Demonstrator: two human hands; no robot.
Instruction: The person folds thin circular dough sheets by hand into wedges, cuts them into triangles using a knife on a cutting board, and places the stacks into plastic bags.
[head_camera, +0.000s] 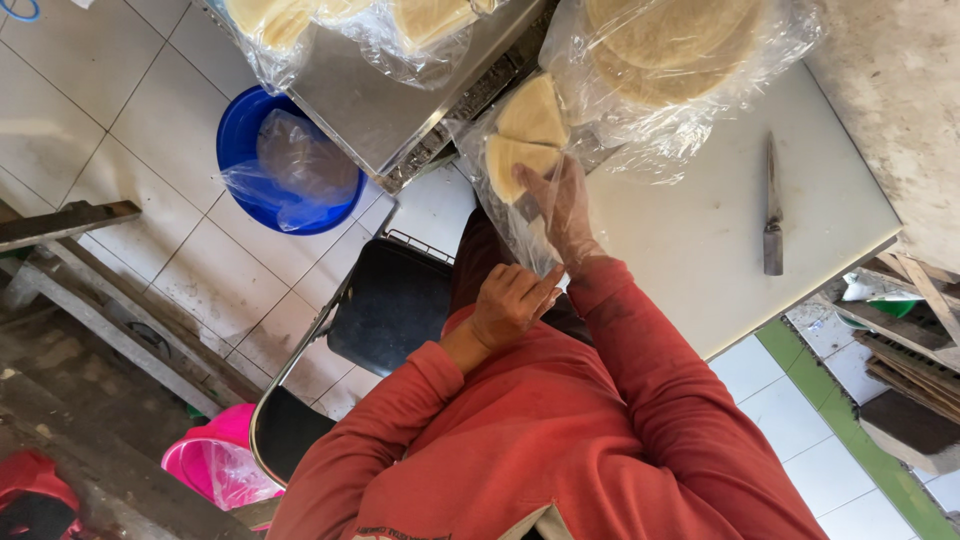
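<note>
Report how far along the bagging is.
Done: a filled bag of pale rounds lies on the white board, with more on the steel table. In hand: the left hand grips the clear bag while the right hand reaches inside. Left: this bag is open. The knife lies unused.

- Bright, even daylight fills the scene, with no harsh shadows.
- The white cutting board (700, 230) and pale floor tiles (130, 110) look nearly washed out.
- Glare glints on the clear plastic bags (640, 130) and the metal surface (370, 100).
- The lower left corner is dimmer.
- The picture is mostly sharp; the moving right hand (562, 205) is slightly blurred.
- Straight lines bend towards the edges.
</note>
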